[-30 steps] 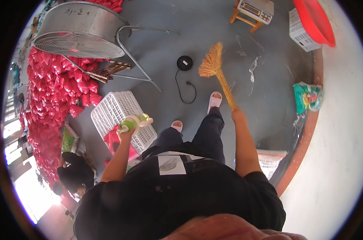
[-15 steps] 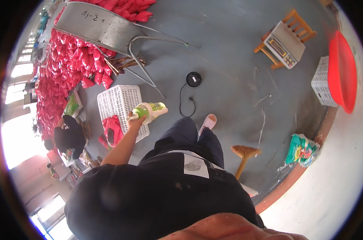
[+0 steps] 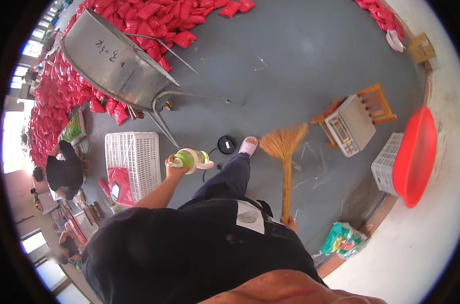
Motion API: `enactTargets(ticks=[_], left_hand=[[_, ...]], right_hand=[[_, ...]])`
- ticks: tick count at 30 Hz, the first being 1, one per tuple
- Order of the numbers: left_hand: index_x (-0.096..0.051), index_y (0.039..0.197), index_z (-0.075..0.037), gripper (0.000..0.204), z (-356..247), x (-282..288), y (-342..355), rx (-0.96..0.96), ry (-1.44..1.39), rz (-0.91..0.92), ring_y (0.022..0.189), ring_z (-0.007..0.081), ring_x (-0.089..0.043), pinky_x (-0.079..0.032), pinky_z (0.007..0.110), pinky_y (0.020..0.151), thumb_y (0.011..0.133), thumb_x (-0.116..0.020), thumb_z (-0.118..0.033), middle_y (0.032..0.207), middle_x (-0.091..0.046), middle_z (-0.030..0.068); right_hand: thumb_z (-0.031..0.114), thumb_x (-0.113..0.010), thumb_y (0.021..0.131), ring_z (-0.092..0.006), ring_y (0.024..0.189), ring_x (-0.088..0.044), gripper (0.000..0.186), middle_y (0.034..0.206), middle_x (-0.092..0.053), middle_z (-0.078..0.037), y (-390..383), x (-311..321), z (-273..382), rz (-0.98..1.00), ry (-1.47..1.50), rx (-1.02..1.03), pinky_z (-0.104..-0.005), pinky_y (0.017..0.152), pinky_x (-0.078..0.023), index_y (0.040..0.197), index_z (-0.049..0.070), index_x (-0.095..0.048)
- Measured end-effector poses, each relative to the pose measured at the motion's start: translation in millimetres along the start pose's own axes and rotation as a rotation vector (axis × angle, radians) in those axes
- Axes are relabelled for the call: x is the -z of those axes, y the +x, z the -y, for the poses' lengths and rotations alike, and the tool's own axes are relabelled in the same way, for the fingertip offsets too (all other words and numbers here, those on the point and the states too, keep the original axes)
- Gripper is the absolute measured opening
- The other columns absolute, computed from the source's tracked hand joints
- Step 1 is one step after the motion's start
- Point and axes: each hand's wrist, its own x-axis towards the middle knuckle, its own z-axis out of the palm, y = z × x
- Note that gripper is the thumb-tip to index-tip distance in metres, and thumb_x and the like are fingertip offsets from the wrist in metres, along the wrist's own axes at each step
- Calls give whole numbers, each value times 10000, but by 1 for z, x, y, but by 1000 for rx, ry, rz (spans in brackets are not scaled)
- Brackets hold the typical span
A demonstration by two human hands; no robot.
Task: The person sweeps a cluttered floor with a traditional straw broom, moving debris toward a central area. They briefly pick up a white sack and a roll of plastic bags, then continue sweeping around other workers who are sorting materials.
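Counted one straw broom [image 3: 286, 172], one green bottle [image 3: 186, 159], two big plastic crates [image 3: 144, 157], one scale [image 3: 356, 123], one wooden chair [image 3: 387, 103], one red basin [image 3: 415, 157], one black disc [image 3: 227, 145], one metal drum [image 3: 116, 66]. Totally lost count of the red packets [image 3: 161, 17], lol.

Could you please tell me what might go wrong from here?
The corded black disc lies close to the pink slipper, so a foot might catch on it.

With the left hand holding the green bottle and the right hand the broom, a stumble could be hard to break.

A wide broom swing might bump the wooden chair bearing the scale.
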Motion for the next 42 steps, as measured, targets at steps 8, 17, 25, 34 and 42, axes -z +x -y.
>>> enactTargets(ticks=[8, 17, 25, 34, 42], left_hand=[[-321, 1128, -54, 841, -52, 4, 38, -36, -11, -63, 1006, 333, -374, -350, 414, 857, 439, -768, -234, 1078, -372, 169], [-332, 1118, -68, 789, -30, 1, -4, 391, 5, -117, 997, 325, -383, -340, 420, 857, 457, -744, -195, 1075, -373, 168], [-320, 1134, -66, 785, -31, -5, 10, 328, 134, -26, 992, 326, -384, -340, 422, 848, 481, -736, -198, 1054, -372, 171], [-354, 1111, -70, 770, -112, -42, 64, -239, 86, 90, 977, 340, -373, -338, 431, 832, 457, -745, -176, 1041, -386, 168], [-366, 1104, -81, 758, -252, -90, 33, -519, 96, 172, 986, 334, -379, -354, 431, 834, 456, -752, -155, 1045, -410, 160]], right_hand=[[274, -480, 789, -208, 395, -520, 246, 542, -530, -86, 270, -17, 326, 193, -124, 137, -332, 398, -422, 942, 82, -497], [293, -432, 779, -279, 906, -541, 294, 951, -585, -99, 489, -130, 546, 180, -605, 425, -382, 745, -437, 964, 115, -575], [282, -466, 773, -257, 548, -553, 287, 695, -565, -112, 541, -73, 413, 72, -298, 185, -380, 476, -447, 912, 39, -530], [281, -524, 768, -174, 407, -435, 234, 512, -438, -61, 298, 67, 80, 70, 281, -489, -326, 344, -352, 785, 47, -515], [274, -513, 763, -223, 419, -468, 259, 530, -460, -104, 14, 38, -201, -141, 637, -1190, -369, 357, -384, 732, 19, -485]])
